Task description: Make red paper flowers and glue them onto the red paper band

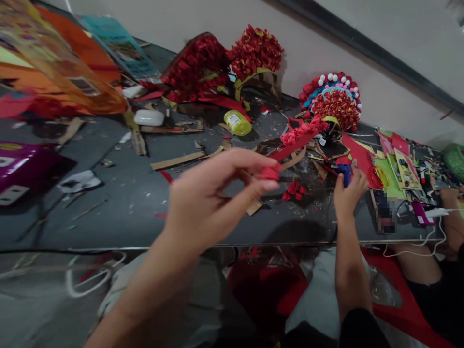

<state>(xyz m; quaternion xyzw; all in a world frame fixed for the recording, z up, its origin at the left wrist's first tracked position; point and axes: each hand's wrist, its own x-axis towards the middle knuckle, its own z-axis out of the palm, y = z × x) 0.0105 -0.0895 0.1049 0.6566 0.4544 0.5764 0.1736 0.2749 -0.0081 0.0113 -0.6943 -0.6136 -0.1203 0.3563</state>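
Observation:
Between the thumb and fingertips of my left hand [217, 193] is a small red paper flower [270, 172], held above the table. My right hand [350, 186] is wrapped round a blue glue gun [343, 174] at the right. Several loose red paper flowers [294, 191] lie on the table between my hands. Just beyond them, a red strip [299, 145] with crumpled red flowers [304, 129] along its far part leans toward a small dark bottle [324, 139].
Red flower-covered pieces [257, 50] and a beaded one [337, 99] stand by the wall. A yellow jar [237, 123], cardboard scraps [177, 160] and a purple box [29, 169] lie on the dark table [126, 208]. Another person's arm [451, 217] is at the far right, near white cables.

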